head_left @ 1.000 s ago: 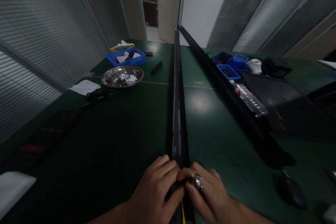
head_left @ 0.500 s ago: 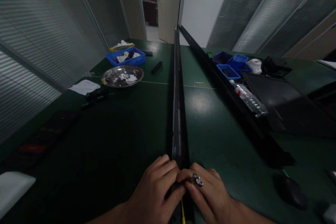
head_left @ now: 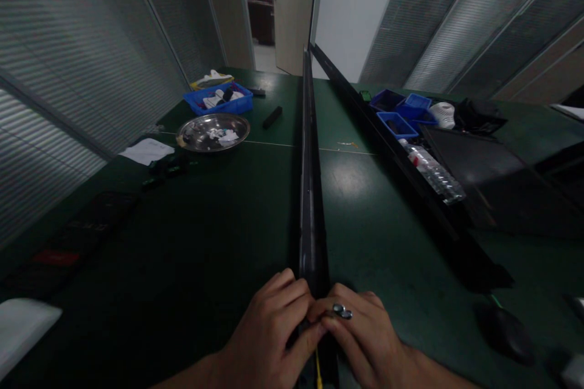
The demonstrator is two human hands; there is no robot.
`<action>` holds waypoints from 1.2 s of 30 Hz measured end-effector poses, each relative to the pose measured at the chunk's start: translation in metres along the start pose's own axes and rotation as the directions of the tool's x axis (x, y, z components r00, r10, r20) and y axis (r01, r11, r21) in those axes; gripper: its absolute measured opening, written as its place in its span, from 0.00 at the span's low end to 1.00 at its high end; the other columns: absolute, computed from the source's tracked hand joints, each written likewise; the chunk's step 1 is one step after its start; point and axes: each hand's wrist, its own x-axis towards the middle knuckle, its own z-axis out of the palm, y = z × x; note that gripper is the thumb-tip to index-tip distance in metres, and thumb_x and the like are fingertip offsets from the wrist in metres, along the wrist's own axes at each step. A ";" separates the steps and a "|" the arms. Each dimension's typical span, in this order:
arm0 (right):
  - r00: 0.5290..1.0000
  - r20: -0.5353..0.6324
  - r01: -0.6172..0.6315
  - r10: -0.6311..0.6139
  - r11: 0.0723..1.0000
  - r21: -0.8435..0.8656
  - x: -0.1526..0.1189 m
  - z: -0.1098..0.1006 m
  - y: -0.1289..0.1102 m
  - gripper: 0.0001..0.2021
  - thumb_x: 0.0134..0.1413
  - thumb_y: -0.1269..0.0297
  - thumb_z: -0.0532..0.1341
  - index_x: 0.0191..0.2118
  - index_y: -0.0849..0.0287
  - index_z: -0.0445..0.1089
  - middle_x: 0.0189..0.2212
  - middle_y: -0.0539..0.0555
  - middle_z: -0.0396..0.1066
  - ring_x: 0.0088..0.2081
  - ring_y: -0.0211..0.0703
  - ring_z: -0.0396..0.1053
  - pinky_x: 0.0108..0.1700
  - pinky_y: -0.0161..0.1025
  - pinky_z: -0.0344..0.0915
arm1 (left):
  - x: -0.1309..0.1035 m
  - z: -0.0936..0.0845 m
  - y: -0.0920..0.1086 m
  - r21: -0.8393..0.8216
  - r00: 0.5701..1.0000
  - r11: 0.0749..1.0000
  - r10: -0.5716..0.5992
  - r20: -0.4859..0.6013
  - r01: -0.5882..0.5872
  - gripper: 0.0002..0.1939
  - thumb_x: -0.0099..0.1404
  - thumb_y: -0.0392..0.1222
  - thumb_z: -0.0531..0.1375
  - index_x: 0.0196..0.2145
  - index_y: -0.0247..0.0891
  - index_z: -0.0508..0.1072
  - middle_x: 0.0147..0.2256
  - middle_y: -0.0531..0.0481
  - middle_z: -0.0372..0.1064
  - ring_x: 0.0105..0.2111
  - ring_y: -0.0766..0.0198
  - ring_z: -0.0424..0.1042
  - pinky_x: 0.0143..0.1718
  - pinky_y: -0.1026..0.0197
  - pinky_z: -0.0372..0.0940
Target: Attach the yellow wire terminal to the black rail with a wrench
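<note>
A long black strip [head_left: 309,194] runs away from me along the table, its near end under both hands. My left hand [head_left: 276,328] is closed, its fingers curled over the strip's left side and its thumb meeting my right hand. Just beside it, my right hand [head_left: 360,331] is closed too, thumb and forefinger pinched together at the strip. From that pinch sticks out a small shiny metal piece [head_left: 342,311] with two rounded ends; its other end is hidden by the fingers. A thin yellow cord [head_left: 318,371] shows below the hands, at the strip's near end.
A second black strip [head_left: 392,152] lies to the right, near blue bins [head_left: 396,124], a plastic bottle [head_left: 433,170] and a mouse [head_left: 504,331]. At left are a metal dish [head_left: 213,134], a blue basket [head_left: 219,99], a phone [head_left: 73,237] and a white object [head_left: 25,331].
The small metal piece has turned slightly between my right fingers, so its two rounded ends now look flatter. Both hands have stayed almost in place.
</note>
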 end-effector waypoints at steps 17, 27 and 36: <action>0.999 -0.025 0.033 -0.033 0.999 0.014 0.005 0.002 0.001 0.14 0.77 0.65 0.45 0.40 0.56 0.65 0.30 0.50 0.70 0.30 0.37 0.67 0.31 0.35 0.58 | 0.001 -0.002 0.003 0.004 0.999 1.000 -0.004 0.052 0.004 0.09 0.73 0.34 0.54 0.33 0.38 0.68 0.32 0.49 0.67 0.35 0.58 0.62 0.38 0.54 0.57; 1.000 -0.026 0.006 -0.007 1.000 -0.030 0.005 0.004 -0.004 0.12 0.76 0.64 0.48 0.40 0.58 0.65 0.30 0.48 0.68 0.30 0.35 0.67 0.34 0.35 0.59 | -0.002 0.001 0.002 0.029 1.000 1.000 0.001 0.017 -0.002 0.06 0.71 0.36 0.56 0.35 0.38 0.71 0.34 0.47 0.70 0.36 0.56 0.65 0.44 0.51 0.61; 0.999 -0.033 0.040 -0.041 0.999 -0.028 0.004 0.005 -0.002 0.13 0.75 0.68 0.46 0.39 0.59 0.64 0.29 0.50 0.67 0.29 0.36 0.65 0.32 0.36 0.59 | -0.001 0.000 0.003 0.000 1.000 1.000 -0.024 0.015 0.024 0.04 0.67 0.32 0.58 0.33 0.38 0.69 0.34 0.50 0.69 0.36 0.57 0.64 0.41 0.53 0.58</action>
